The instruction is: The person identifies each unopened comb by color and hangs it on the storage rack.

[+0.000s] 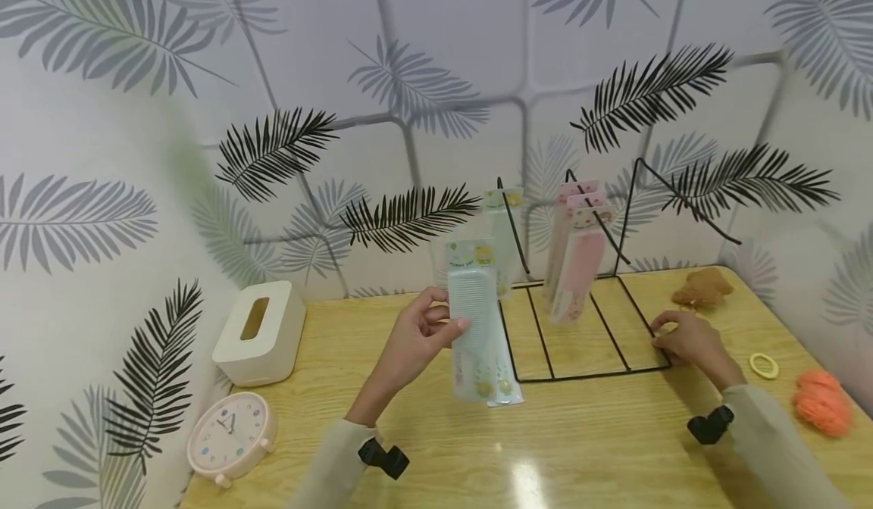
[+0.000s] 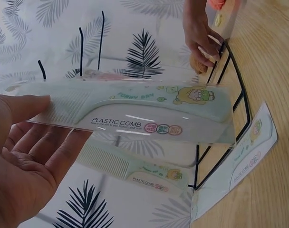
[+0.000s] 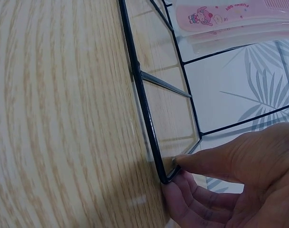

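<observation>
A pale green plastic comb in a clear package (image 1: 475, 308) is pinched between the thumb and fingers of my left hand (image 1: 424, 331). In the left wrist view it lies lengthwise, its printed label facing the camera. My right hand (image 1: 692, 346) grips the front right corner of a black wire display rack (image 3: 147, 111), thumb above and fingers below the bar. Several pink packaged combs (image 1: 584, 259) hang from the rack's middle hook. A green packaged comb (image 1: 505, 200) hangs on the left hook, partly hidden behind the held one.
Another green packaged comb (image 2: 242, 161) lies on the wooden table (image 1: 436, 448), by the rack's front left corner. White tissue box (image 1: 269, 335) and pink clock (image 1: 228, 433) stand left. Brown fluffy item (image 1: 702, 288), yellow ring (image 1: 764, 366) and orange yarn bundle (image 1: 823, 403) lie right.
</observation>
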`<control>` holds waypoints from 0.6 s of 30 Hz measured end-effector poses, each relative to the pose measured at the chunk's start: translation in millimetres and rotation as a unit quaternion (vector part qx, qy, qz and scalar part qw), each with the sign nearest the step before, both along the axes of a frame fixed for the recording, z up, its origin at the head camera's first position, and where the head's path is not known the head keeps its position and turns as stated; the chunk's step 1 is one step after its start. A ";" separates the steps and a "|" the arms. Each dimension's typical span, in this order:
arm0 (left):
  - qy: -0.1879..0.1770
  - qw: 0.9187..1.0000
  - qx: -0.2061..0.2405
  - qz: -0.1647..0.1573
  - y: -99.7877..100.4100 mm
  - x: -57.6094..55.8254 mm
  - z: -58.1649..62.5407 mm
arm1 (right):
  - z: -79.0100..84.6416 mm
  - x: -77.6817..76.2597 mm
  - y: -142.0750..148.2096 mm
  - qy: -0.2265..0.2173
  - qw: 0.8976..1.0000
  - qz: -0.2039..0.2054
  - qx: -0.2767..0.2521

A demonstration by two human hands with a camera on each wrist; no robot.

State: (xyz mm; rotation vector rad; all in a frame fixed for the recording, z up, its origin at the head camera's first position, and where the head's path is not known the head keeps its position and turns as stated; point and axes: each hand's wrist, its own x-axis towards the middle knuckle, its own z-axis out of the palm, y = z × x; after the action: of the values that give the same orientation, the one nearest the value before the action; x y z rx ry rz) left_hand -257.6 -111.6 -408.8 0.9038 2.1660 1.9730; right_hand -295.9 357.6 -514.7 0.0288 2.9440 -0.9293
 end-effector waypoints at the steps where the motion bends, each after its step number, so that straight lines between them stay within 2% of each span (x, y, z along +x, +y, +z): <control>1: -0.001 1.000 -0.004 -0.004 2.4 1.0 -0.7 | -0.1 0.1 0.2 -0.001 1.000 0.000 0.000; 12: 0.000 0.999 -0.035 -0.021 19.6 10.0 -4.5 | -0.7 -0.4 0.8 -0.008 1.000 0.001 -0.015; 18: -0.007 0.998 -0.046 -0.041 27.8 11.2 -5.2 | 1.8 0.4 0.8 -0.002 1.000 0.007 -0.001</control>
State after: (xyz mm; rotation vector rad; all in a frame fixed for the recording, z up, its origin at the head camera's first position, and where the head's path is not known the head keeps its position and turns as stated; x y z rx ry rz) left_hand -246.4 -83.8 -414.0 0.9455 2.1553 1.8225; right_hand -295.6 358.5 -512.9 0.0092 2.9353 -0.9276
